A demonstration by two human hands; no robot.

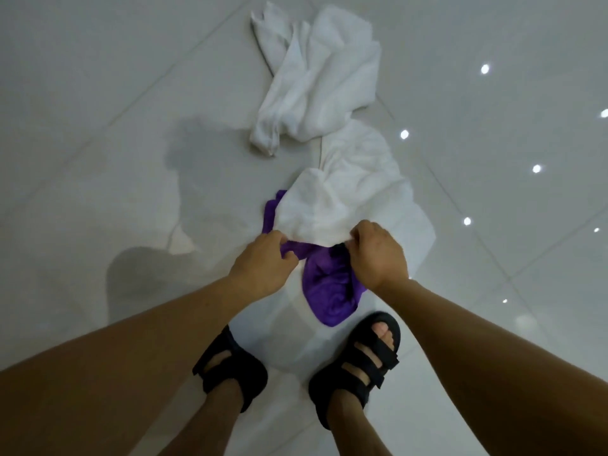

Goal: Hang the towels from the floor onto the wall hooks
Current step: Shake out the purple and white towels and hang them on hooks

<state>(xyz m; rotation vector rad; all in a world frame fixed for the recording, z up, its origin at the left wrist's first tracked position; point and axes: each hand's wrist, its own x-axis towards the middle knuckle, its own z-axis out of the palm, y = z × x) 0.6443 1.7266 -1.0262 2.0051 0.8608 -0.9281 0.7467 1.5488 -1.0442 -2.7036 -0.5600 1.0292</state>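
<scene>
Glossy white tiled floor (98,93) | crumpled purple cloth towel (329,291) lower centre, under rumpled white terry towel (345,199); second white towel (316,77) upper centre | left hand (263,261) pinches purple, right hand (378,251) grips white edge | risk: overlapped towels lift tangled, one slips.

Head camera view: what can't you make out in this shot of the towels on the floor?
- Wall hooks: outside the head view; only glossy tiled floor shows.
- Crumpled purple towel: far part hidden under the nearer white towel.
- Right hand: fingertips curled under, hidden by its own back.
- Small dark patch beside that hand: too small to identify.
</scene>
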